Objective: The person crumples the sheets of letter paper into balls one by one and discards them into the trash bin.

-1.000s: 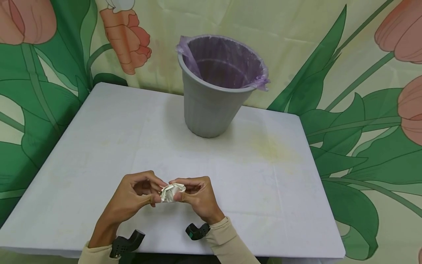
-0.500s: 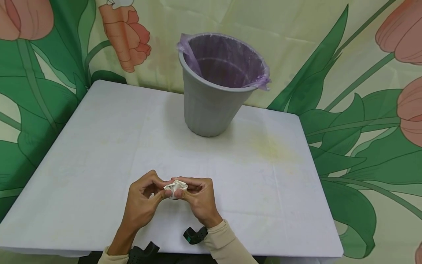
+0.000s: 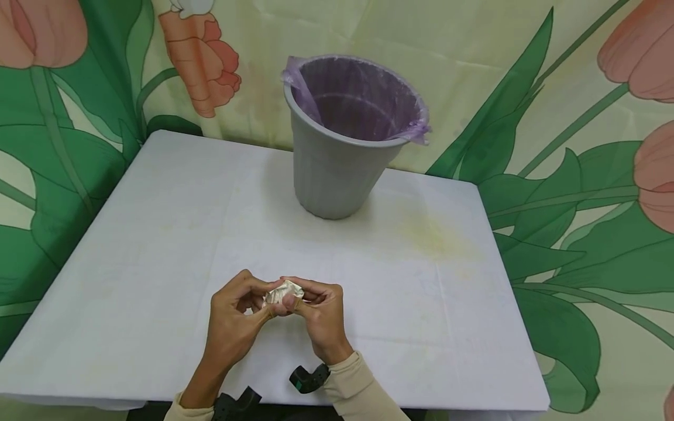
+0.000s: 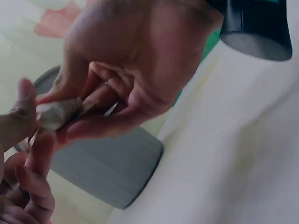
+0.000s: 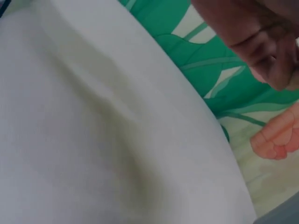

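Between the two hands is a small crumpled piece of whitish paper (image 3: 283,292), held above the front part of the table. My left hand (image 3: 237,318) pinches its left side between thumb and fingers. From the other side my right hand (image 3: 323,318) grips it, thumb pressed on the near face. The left wrist view shows the crumpled paper (image 4: 55,114) partly covered by fingers of both hands. Only part of a hand (image 5: 266,42) appears in the right wrist view, and the paper is hidden there.
A grey bin (image 3: 342,175) lined with a purple plastic bag (image 3: 363,105) stands at the table's back edge, beyond the hands. The table (image 3: 158,234) has a white cover with a yellowish stain at right. Behind hangs a flower-printed cloth (image 3: 474,70).
My left hand has moved right, closer to my right hand, and its wrist has turned more upright. The paper has shifted slightly right and up and looks turned between the fingers.
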Demonstrator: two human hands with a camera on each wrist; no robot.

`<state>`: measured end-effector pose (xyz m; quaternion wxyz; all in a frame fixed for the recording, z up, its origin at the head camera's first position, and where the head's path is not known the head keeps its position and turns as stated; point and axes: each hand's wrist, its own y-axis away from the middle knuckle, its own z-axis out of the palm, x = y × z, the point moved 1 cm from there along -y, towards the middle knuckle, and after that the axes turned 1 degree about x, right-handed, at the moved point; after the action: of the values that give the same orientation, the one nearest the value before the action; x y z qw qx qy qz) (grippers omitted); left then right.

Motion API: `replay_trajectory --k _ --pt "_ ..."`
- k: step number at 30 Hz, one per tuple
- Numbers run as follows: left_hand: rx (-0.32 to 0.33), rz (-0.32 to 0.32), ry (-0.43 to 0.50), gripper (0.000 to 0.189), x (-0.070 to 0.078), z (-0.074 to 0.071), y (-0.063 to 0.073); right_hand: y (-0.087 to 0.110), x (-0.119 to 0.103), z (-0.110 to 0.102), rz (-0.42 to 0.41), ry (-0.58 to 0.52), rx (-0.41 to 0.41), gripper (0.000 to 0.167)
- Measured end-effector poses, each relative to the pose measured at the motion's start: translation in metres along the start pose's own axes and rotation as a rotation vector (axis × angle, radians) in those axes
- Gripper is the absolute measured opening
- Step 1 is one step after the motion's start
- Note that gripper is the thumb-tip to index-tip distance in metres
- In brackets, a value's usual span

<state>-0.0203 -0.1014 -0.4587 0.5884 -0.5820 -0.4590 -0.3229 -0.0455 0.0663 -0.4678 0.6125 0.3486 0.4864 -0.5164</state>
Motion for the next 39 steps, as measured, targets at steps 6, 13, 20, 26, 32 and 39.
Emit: replay_trajectory --k 6,13,20,26,32,39 --pt "-0.020 0.042 -0.128 0.053 0.001 -0.002 0.004 0.002 0.000 0.004 0.109 0.012 0.037 0.039" --pt "0.056 0.018 -0.112 0.046 -0.003 -0.002 0.010 -0.002 -0.003 0.003 0.084 0.086 -0.117 0.039" --pt "0.004 -0.127 0.108 0.042 -0.007 -0.010 0.009 -0.009 -0.012 -0.017 -0.001 0.196 -0.434 0.050" --pt "-0.100 -0.306 0.297 0.029 -0.009 -0.014 0.006 -0.011 -0.015 -0.027 -0.155 0.329 -0.467 0.054" --pt "-0.078 -0.244 0.228 0.032 -0.005 -0.011 0.006 -0.008 -0.010 -0.025 -0.163 0.318 -0.384 0.052" --pt "-0.031 -0.045 0.024 0.048 -0.001 -0.006 0.008 -0.005 -0.003 -0.017 -0.136 0.150 -0.307 0.049"
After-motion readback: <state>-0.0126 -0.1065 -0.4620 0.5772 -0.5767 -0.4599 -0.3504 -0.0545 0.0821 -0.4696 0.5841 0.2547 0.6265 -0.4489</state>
